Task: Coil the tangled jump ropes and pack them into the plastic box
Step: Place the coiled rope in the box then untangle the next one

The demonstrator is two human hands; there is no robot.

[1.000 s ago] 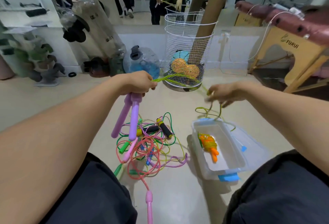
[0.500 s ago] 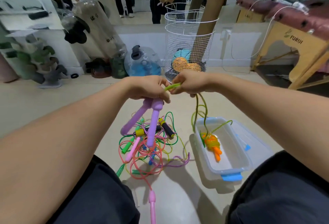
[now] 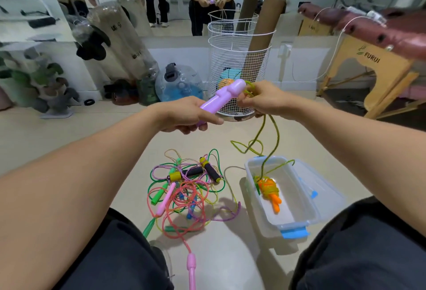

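Seated viewpoint, both knees in dark trousers at the lower corners, pale beige floor [image 3: 230, 266] between them.

Open room: bare floor runs forward from the knees to the white wire mesh basket [image 3: 232, 63] against the far mirrored wall. A clear water jug with blue base [image 3: 178, 85] stands just left of the basket. A wooden massage bench with maroon padding [image 3: 378, 42] closes the right side. Left side is lined with bagged goods and dark clutter along the wall.

On the floor, centre: tangled pile of coloured jump ropes [image 3: 186, 188], with green, pink, purple and yellow cords, black foam handles among them. One pink handle [image 3: 191, 271] trails toward the viewer, clear of the pile.

Right of the pile, near but apart: clear plastic box with blue clips [image 3: 292, 222], open, its lid lying along the far right side. Inside rests a coiled rope bundle with orange handles [image 3: 268, 189].

Hands raised in front of the basket, close together. Left hand [image 3: 186, 115] curled round the lilac plastic handles [image 3: 221, 99], which tilt up to the right. Right hand [image 3: 262, 100] pinches the yellow-green cord [image 3: 270, 142] at the handle tips; the cord hangs in loose loops down to the box, its low end over the near-left rim.
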